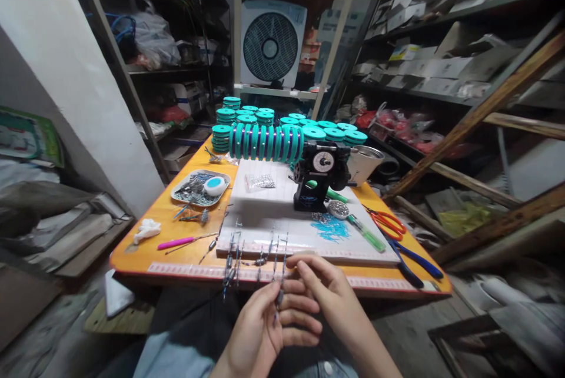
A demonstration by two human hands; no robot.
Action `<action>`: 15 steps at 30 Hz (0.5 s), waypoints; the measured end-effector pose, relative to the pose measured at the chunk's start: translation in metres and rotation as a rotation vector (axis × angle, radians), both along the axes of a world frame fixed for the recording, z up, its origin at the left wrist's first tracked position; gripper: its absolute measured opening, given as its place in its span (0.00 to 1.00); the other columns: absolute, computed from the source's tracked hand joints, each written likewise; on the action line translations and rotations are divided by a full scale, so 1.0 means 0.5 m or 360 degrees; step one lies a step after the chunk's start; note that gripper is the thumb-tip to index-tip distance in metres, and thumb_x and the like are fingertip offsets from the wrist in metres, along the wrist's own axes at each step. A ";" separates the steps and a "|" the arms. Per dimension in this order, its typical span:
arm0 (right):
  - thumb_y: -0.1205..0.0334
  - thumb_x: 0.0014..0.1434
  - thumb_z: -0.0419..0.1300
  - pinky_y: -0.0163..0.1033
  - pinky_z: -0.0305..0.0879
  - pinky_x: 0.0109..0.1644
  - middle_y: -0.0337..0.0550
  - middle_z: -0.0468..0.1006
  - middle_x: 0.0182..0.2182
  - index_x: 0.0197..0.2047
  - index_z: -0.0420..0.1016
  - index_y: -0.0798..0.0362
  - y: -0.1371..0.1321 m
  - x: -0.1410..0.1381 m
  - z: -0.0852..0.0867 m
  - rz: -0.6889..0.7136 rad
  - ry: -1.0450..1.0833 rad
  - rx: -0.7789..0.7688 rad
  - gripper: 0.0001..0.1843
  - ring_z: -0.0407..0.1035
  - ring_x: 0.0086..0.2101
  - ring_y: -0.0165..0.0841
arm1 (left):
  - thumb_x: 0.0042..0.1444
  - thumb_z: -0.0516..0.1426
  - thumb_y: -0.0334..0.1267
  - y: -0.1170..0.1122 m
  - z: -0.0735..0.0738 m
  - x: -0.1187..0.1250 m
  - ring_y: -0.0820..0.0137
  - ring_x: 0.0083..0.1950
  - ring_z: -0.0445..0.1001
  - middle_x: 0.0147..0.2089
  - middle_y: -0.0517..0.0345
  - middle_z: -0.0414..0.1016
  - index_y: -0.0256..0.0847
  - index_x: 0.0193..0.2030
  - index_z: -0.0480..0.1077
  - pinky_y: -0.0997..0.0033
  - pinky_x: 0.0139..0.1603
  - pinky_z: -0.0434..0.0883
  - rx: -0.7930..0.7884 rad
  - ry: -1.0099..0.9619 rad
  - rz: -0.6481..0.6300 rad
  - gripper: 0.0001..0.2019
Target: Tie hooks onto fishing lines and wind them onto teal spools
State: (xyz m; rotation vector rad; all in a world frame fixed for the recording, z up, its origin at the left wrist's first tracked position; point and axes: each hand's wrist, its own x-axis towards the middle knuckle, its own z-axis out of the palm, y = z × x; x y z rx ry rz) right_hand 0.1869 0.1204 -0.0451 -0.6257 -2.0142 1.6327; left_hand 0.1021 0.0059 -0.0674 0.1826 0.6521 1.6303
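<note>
Near the table's front edge, my left hand [267, 322] is palm-up with curled fingers, its thumb and forefinger pinching a thin fishing rig with a dark sinker [281, 297]. My right hand [329, 287] is close against it. Its thumb and fingers are drawn together at the rig's upper line; whatever is between them is too small to make out. Several similar rigs [229, 266] with dark weights lie over the edge of a pale board [265, 213] to the left. On that board stands a black winding device [315, 178] carrying a row of turquoise spools [267, 142].
A tray of small metal parts [200, 186], a pink-handled tool [176, 242] and crumpled tissue [147, 229] lie left. Right are blue pieces [331, 229], a green tube [368, 234], orange scissors [391, 224] and blue-handled pliers [417, 263]. Turquoise spools [324, 131] and a fan [271, 45] stand behind.
</note>
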 end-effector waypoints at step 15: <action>0.50 0.52 0.64 0.28 0.43 0.19 0.40 0.67 0.23 0.31 0.72 0.58 -0.036 0.010 -0.034 0.0204 0.0015 -0.0777 0.18 0.52 0.19 0.20 | 0.60 0.51 0.48 -0.030 -0.024 0.021 0.69 0.28 0.76 0.31 0.45 0.76 0.31 0.49 0.61 0.74 0.31 0.70 0.0092 0.0595 -0.0138 0.20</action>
